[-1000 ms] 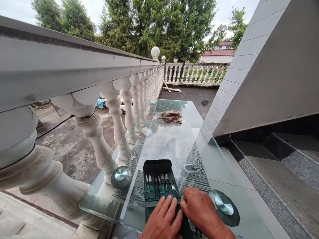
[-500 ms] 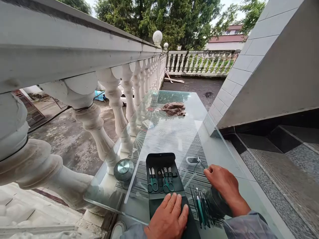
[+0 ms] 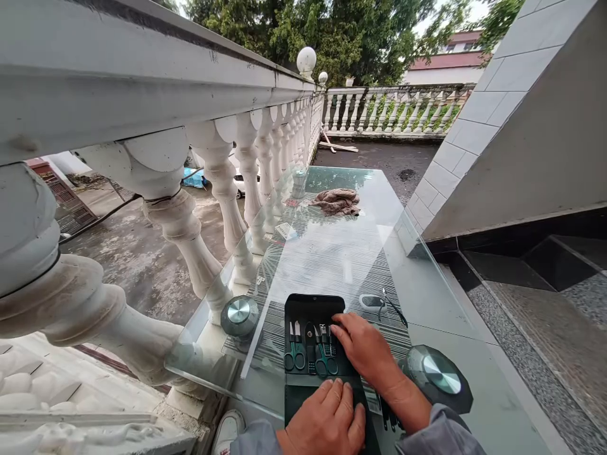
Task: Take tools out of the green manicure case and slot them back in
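Having moved leftward, the right hand is reaching the right side of the case beside the nail clippers, grip unclear, while the unclenched left hand is resting lower along its length, towards the desk's near edge.

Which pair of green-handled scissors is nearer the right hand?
The right pair in the black case; the left pair lies farther from the right hand, along the case's left edge.

A crumpled brown cloth lies toward the far end of the glass tabletop; white balusters (green trees beyond) line the left, stone steps the right.
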Motion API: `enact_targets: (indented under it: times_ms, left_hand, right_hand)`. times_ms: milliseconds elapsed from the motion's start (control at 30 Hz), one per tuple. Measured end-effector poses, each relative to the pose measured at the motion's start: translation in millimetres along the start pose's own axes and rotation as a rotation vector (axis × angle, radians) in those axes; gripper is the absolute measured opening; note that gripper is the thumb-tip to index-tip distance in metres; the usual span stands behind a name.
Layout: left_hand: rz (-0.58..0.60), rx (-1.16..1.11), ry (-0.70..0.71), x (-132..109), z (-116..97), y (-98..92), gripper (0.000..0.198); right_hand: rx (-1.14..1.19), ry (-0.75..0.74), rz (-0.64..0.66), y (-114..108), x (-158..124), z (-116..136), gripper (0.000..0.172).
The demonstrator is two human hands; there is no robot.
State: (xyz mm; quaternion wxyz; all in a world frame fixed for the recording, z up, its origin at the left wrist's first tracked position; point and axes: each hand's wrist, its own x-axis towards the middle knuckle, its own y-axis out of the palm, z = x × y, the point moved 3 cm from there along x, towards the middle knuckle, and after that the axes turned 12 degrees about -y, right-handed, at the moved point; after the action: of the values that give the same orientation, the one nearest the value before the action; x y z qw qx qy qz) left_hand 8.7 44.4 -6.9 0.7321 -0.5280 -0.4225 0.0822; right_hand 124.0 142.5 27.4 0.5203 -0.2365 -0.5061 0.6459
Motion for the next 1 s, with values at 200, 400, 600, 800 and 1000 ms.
enact_targets:
  times_ms: [200, 400, 600, 800, 1000]
  left_hand:
    - [-0.063, -0.004, 0.080, -3, -5, 1.9, 0.033]
    - [-0.060, 0.015, 0.082, -4, -6, 2.8, 0.032]
    - [-0.030, 0.031, 0.115, -4, -5, 3.8, 0.035]
    - [0.008, 0.057, 0.151, -4, -3, 2.2, 0.038]
    - [-0.002, 0.054, 0.142, -4, -3, 1.5, 0.039]
  right_hand:
    - [-0.149, 0.071, 0.048, 0, 0, 14, 0.023]
    - [-0.093, 0.102, -0.024, 7, 5, 15, 0.020]
    - [0.153, 0.151, -0.435, -10, 12, -4, 0.020]
    - [0.126, 0.358, -0.582, -41, 0, -56, 0.028]
    - [0.042, 0.457, -0.338, -28, -6, -89, 0.023]
